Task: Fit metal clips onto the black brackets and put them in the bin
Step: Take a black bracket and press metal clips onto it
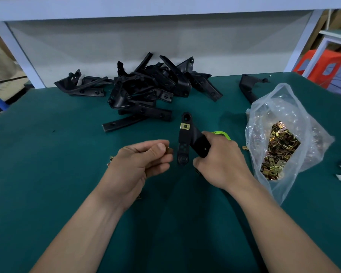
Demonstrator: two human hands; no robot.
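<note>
Nearest, pinched a loose metal clip (pixel 169 150) in left grip (pixel 144 158), clasped black bracket (pixel 185 140) in right grip (pixel 220 160) just to its right, above green bench (pixel 47 154). Already carried one fitted clip (pixel 184 126) near far end. Probably needed clip's open mouth squared to near end's edge, then pushed fully home over hole, bracket held steady. Saw no bin.

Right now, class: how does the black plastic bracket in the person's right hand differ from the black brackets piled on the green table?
The held bracket is gripped by the right hand; the piled brackets lie tangled on the table. The held bracket carries a gold metal clip; the piled brackets show none. Both are black.
</note>
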